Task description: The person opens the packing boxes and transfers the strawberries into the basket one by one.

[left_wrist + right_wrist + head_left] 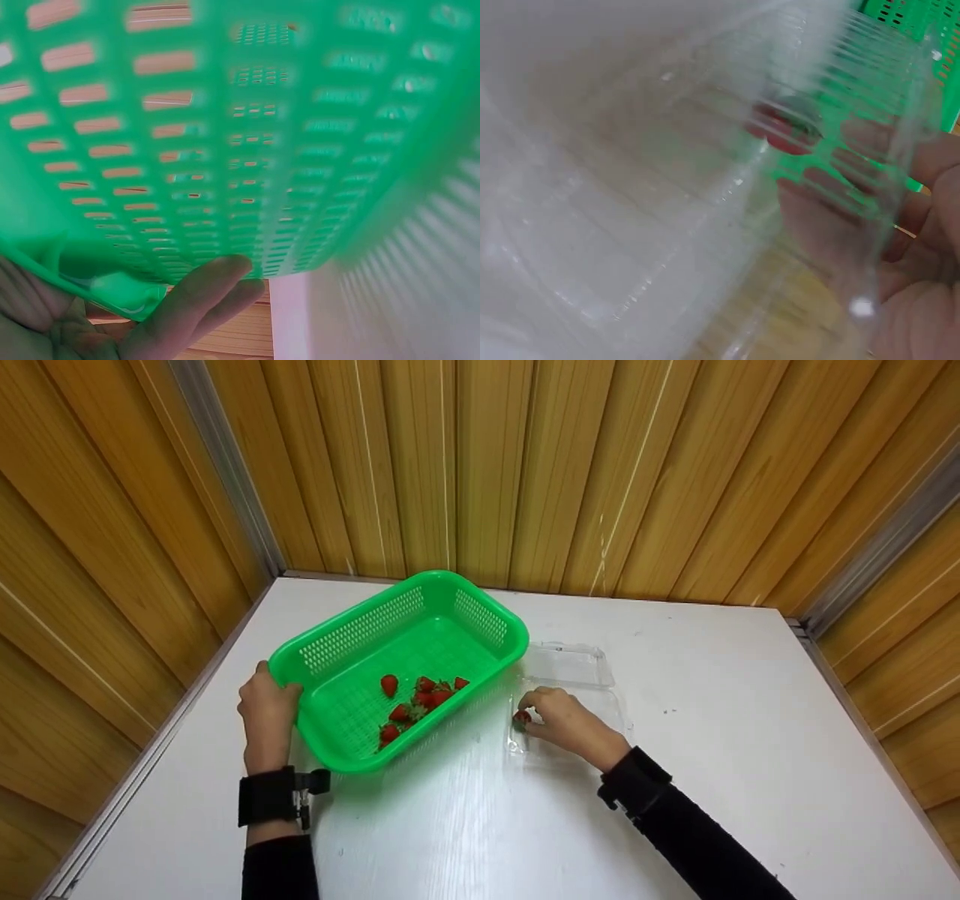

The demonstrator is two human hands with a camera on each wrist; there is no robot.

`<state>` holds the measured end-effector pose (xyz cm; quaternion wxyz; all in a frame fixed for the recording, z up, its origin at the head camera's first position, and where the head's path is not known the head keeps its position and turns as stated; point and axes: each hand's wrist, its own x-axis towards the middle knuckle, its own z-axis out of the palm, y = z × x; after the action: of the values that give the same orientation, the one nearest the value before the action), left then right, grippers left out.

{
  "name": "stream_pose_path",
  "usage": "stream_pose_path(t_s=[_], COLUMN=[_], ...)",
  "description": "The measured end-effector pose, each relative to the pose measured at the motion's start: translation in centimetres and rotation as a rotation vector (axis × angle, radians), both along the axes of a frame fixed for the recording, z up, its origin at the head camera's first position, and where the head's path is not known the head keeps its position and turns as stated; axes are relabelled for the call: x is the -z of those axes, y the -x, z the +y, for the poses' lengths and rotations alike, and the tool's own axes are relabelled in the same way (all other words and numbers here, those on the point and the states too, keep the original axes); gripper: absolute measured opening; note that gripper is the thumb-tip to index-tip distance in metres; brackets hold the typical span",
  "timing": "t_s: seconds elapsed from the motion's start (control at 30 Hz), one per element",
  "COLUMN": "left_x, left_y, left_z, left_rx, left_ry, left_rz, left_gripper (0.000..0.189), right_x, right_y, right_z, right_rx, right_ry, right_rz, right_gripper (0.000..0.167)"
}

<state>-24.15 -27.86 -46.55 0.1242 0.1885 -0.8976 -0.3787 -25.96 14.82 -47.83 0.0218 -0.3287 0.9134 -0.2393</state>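
Note:
My left hand [268,716] grips the left end of a green plastic basket [364,619] by its rim. Several red strawberries [400,712] lie gathered along the basket's near side, with one a little apart. In the left wrist view the slotted basket wall [262,187] fills most of the picture, fingers curled at its edge. My right hand [566,724] reaches into a clear plastic clamshell box [611,709] and pinches a strawberry [521,720] at its left side. Through the clear wall in the right wrist view, that strawberry [786,129] shows close to the fingertips.
The box's lid [570,666] lies folded back towards the rear, next to the basket's right corner. Both stand on a white table [727,735], with wood-look panel walls [495,472] at the back and sides. Each wrist wears a black strap.

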Motion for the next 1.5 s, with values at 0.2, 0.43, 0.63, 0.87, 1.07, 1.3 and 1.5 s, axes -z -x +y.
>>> stream_pose_path(t_s=[0.2, 0.43, 0.63, 0.87, 1.07, 1.3, 1.5], left_x=[0.0, 0.0, -0.1, 0.0, 0.1, 0.2, 0.1], left_y=[-0.1, -0.1, -0.1, -0.1, 0.0, 0.0, -0.1], left_z=[0.1, 0.1, 0.1, 0.1, 0.1, 0.0, 0.1], left_rx=[0.001, 0.002, 0.0, -0.002, -0.002, 0.002, 0.002], left_ry=[0.009, -0.002, 0.007, 0.006, 0.015, 0.003, 0.003], left_rz=[0.01, 0.013, 0.022, 0.023, 0.018, 0.008, 0.034], left_gripper=[0.054, 0.054, 0.057, 0.054, 0.053, 0.057, 0.054], right_x=[1.0, 2.0, 2.4, 2.8, 3.0, 2.9, 2.4], right_y=[-0.2, -0.3, -0.4, -0.7, -0.8, -0.8, -1.0], right_z=[0.0, -0.4, -0.9, -1.2, -1.2, -1.1, -0.9], right_rx=[0.046, 0.082, 0.126, 0.149, 0.149, 0.158, 0.165], right_ry=[0.008, 0.038, 0.07, 0.095, 0.131, 0.141, 0.13], right_rz=[-0.053, -0.013, 0.001, 0.017, 0.001, -0.025, -0.016], right_gripper=[0.025, 0.024, 0.023, 0.019, 0.02, 0.021, 0.019])
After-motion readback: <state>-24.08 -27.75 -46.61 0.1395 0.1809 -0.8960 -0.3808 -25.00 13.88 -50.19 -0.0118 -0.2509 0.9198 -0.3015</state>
